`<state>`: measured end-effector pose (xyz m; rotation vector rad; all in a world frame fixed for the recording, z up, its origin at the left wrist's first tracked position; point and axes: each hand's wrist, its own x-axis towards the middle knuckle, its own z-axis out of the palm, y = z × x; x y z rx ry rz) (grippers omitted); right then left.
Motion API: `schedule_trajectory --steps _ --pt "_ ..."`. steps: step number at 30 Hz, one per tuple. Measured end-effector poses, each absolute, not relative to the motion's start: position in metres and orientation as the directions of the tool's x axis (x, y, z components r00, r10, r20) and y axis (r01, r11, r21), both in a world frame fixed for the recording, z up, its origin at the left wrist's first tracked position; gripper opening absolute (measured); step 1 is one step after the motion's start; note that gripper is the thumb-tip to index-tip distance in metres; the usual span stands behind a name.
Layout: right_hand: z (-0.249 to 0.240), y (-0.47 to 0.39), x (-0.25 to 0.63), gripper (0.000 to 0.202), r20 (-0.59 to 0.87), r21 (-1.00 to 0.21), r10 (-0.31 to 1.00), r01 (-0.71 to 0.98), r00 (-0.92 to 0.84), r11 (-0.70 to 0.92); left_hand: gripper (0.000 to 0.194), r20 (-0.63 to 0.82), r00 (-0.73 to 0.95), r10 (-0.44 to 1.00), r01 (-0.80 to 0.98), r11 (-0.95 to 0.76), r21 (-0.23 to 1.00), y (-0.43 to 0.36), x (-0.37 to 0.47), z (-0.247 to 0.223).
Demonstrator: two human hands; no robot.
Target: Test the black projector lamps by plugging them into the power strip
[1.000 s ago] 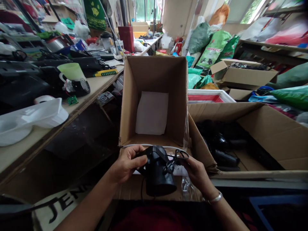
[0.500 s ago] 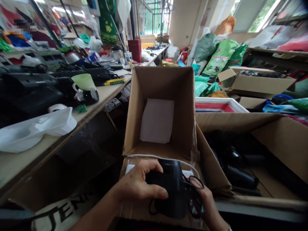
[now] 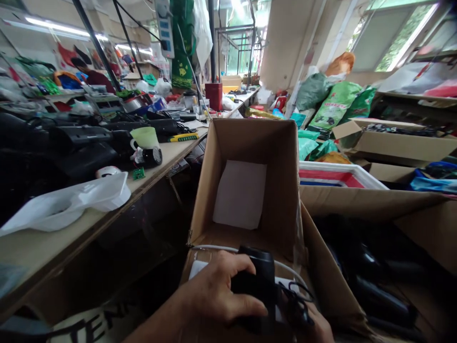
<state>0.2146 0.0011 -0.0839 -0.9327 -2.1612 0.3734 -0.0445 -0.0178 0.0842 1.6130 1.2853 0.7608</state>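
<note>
My left hand [image 3: 224,283] grips a black boxy device [image 3: 259,267] with rounded edges, thumb and fingers on either side of it. Its lower end is dark and hard to make out. A bundled black cable [image 3: 296,297] hangs at the device's right side. My right hand [image 3: 317,321] is closed around this cable, its fingers partly hidden behind the loops. Under both hands, a white strip [image 3: 198,269] with a white cord [image 3: 214,247] lies on a cardboard surface. Just beyond stands an open cardboard box [image 3: 203,190] with a white sheet [image 3: 241,195] inside.
To the right, a larger carton [image 3: 339,281] holds shiny black parts. The workbench [image 3: 167,169] on the left carries a white plastic tray [image 3: 71,200], a pale green cup [image 3: 144,137] and a yellow-green cutter [image 3: 183,137]. A person [image 3: 96,78] is far off at left.
The view has tilted up and shifted left, so the surroundings appear lower and further right. Both hands still hold the black device and its cable, which sit slightly lower in view.
</note>
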Motion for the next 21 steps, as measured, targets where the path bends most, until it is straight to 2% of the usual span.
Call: schedule_trajectory --steps 4,6,8,11,13,15,18,21 --pt "-0.070 -0.004 0.205 0.016 0.415 -0.577 0.794 0.546 -0.444 0.607 0.030 -0.154 0.175 0.972 0.216 0.115 0.970 -0.009 -0.050 0.073" --pt "-0.064 -0.006 0.202 0.020 0.352 -0.609 0.824 0.560 -0.444 0.562 0.030 -0.168 0.170 0.971 0.131 0.146 0.981 -0.005 -0.052 0.069" --pt "-0.061 -0.008 0.201 0.018 0.333 -0.634 0.831 0.546 -0.446 0.548 0.030 -0.154 0.180 0.972 0.132 0.131 0.983 -0.003 -0.052 0.071" --pt "-0.064 -0.008 0.203 0.012 0.365 -0.645 0.824 0.520 -0.434 0.560 0.029 -0.020 0.223 0.975 0.299 -0.049 0.953 -0.007 -0.048 0.083" --pt "-0.072 -0.007 0.208 0.013 0.430 -0.601 0.792 0.517 -0.434 0.610 0.026 0.134 0.323 0.937 0.422 -0.269 0.866 -0.012 -0.044 0.091" --pt "-0.082 -0.004 0.212 0.022 0.500 -0.528 0.735 0.511 -0.458 0.678 0.023 0.210 0.438 0.874 0.470 -0.422 0.775 -0.016 -0.041 0.094" --pt "-0.094 0.000 0.217 0.035 0.570 -0.485 0.686 0.490 -0.452 0.725 0.021 0.199 0.499 0.843 0.478 -0.459 0.748 -0.021 -0.039 0.094" --pt "-0.091 0.000 0.215 0.029 0.552 -0.539 0.717 0.474 -0.426 0.696 0.022 0.177 0.371 0.912 0.420 -0.335 0.844 -0.020 -0.041 0.089"
